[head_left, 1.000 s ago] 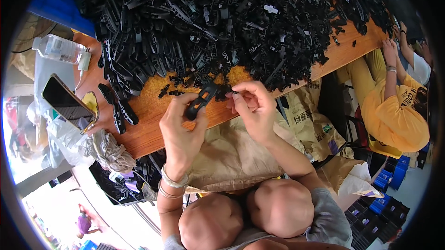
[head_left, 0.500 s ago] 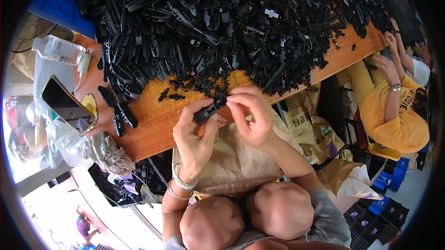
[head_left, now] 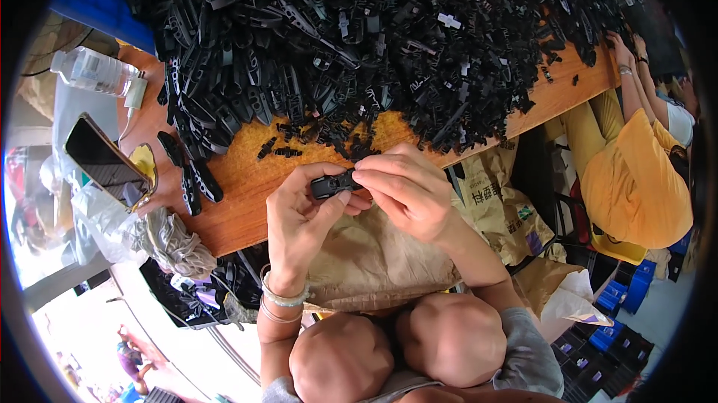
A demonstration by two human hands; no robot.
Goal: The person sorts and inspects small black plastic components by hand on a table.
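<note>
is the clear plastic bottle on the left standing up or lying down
Lying down. The clear bottle rests on its side at the wooden table's left corner, its white cap end toward the heap of black plastic parts.

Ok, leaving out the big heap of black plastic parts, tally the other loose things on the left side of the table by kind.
Clear plastic bottle: 1
Phone with dark screen: 1
Crumpled grey cloth: 1
Black plastic part held in both hands (left hand, right hand): 1
Total: 4

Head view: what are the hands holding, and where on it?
A small black plastic part. Left hand grips its left end between thumb and fingers; right hand pinches its right end.
</note>
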